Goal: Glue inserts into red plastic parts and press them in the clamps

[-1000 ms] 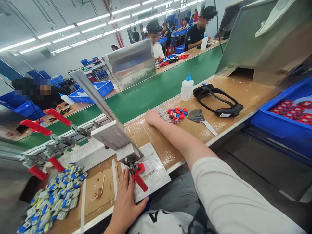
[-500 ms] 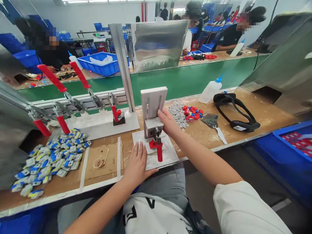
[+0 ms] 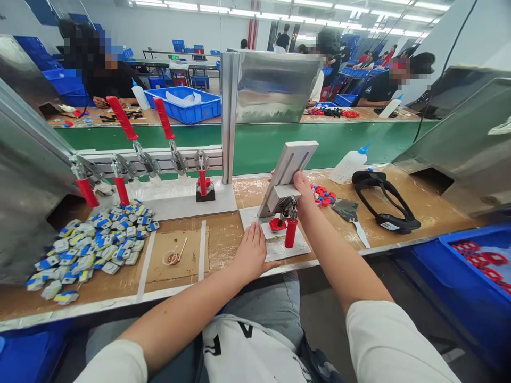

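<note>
A toggle-clamp fixture (image 3: pixel 275 205) stands near the front edge of the bench, with a metal upright, a base plate and a red-handled clamp over a red part (image 3: pixel 278 224). My right hand (image 3: pixel 305 196) grips the upright from its right side, some fingers hidden behind it. My left hand (image 3: pixel 251 251) lies flat on the left front of the base plate, fingers stretched out. Behind my right hand, red and blue small parts (image 3: pixel 324 196) are partly covered. To the left, a row of red-handled clamps (image 3: pixel 171 151) is mounted on a rail.
Grey, blue and yellow parts (image 3: pixel 99 239) are heaped at left, beside a taped cardboard piece (image 3: pixel 159 266). On the right are a scraper (image 3: pixel 346 210), a white bottle (image 3: pixel 348 166), a black headset (image 3: pixel 389 205) and a blue bin (image 3: pixel 443 250). Other people sit opposite.
The fixture has slid to the right along the bench and turned somewhat, both my hands moving with it. It now hides the grey pieces. The camera view has tilted up.
</note>
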Available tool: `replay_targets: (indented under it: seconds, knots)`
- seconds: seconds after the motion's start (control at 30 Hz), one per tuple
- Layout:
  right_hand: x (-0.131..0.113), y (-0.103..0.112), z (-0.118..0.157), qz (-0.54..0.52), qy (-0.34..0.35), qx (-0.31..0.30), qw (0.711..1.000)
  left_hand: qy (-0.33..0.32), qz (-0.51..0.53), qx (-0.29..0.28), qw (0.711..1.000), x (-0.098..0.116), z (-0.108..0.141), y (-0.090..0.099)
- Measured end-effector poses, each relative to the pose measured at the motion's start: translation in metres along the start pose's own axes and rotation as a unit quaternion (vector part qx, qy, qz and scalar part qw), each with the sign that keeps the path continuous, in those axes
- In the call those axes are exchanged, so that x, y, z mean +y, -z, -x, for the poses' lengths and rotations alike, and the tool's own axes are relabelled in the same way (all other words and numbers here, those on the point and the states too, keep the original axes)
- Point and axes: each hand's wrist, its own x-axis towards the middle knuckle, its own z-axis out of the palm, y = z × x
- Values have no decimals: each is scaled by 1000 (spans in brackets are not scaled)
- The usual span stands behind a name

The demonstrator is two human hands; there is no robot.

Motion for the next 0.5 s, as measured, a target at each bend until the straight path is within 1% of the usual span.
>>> replay_targets:
  seconds: [0.1, 0.17, 0.37, 0.5]
  knots:
    - [4, 6, -10, 2, 14, 13, 1000, -17, 3, -1, 1000, -7, -11, 0]
    - [8, 4, -19, 8, 22, 14, 1000, -17, -2, -7, 1000, -15, -18, 2]
    - [17, -15, -60, -51, 44, -10, 998, 4, -51, -23, 998, -46, -40, 19]
    - [25, -23, -87, -53, 42, -26, 997, 13, -85, -29, 996, -64, -55, 25]
